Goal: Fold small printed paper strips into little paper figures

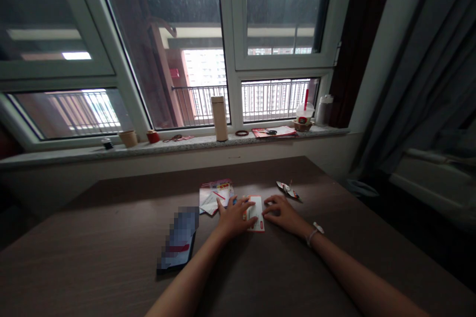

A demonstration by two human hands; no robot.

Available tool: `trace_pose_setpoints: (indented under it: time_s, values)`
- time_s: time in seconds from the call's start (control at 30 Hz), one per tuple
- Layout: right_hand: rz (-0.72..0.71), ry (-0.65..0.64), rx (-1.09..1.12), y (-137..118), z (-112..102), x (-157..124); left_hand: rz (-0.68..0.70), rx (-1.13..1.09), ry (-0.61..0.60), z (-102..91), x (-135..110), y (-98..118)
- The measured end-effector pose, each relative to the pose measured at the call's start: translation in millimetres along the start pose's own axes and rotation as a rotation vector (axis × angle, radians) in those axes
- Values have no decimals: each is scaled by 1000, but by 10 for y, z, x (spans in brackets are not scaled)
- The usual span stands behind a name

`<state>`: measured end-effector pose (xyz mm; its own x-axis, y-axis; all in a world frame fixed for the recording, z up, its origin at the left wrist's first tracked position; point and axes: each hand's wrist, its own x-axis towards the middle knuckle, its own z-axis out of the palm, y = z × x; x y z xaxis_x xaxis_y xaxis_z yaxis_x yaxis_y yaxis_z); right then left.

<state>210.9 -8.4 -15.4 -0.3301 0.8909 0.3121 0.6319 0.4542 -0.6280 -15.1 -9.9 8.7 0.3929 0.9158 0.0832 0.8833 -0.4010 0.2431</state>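
Note:
A printed white and orange sheet of paper [256, 223] lies on the brown table in front of me. My left hand [236, 215] rests over its left part with the fingers spread, covering some of the print. At the sheet's right edge is my right hand [282, 213], its fingers bent and apart, the tips down by the paper. Just beyond my left hand lie colourful printed papers [213, 193] with a folded white piece on top. A folded paper piece [289, 190] sits past my right hand.
A phone [180, 237] with a blurred screen is left of my left forearm. On the windowsill stand a beige bottle [219, 119], a paper cup [128, 138], a red spool-like item [152, 136] and a drink cup with a straw [305, 113]. Scissors [271, 132] lie on red papers there.

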Motion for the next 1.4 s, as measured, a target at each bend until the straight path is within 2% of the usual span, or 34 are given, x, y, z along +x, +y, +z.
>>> trace_pose_setpoints:
  time_s: [0.2,0.57,0.77,0.93,1.2,1.4]
  values:
    - [94,5,-101,-114,-26,5,-10,33,-41,-54,2,8]
    - [98,29,-413,-286,37,49,-26,39,-71,-87,4,15]
    - [150,41,-527,-306,59,125,-12,26,-64,-84,6,7]
    - [166,67,-536,-294,84,139,-21,19,-60,-79,8,11]
    - [117,63,-439,-220,55,117,24,48,-11,-44,-2,20]
    - [140,69,-391,-206,37,122,21,61,-21,-40,0,47]
